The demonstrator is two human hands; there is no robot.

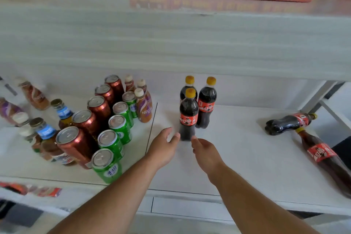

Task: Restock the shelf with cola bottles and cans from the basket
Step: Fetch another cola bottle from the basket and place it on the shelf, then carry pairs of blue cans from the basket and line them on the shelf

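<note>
Head view, white shelf [237, 157]. I have both hands reached forward to the base of the nearest upright cola bottle [188, 115]. My left hand [164, 147] lies just left of that base, fingers relaxed and loosely extended, holding nothing; whether its fingertips touch the bottle I cannot tell. My right hand [206, 153] lies just right of the base, fingers loosely curled, also holding nothing. Directly beyond this bottle stand two more upright cola bottles [207, 103], yellow-capped and close together. Well to the right of my right hand, two cola bottles lie on their sides [290, 122]. To the left of my left hand stand rows of green cans [119, 127] and brown cans [89, 121], with coffee bottles [144, 107] beyond them.
</note>
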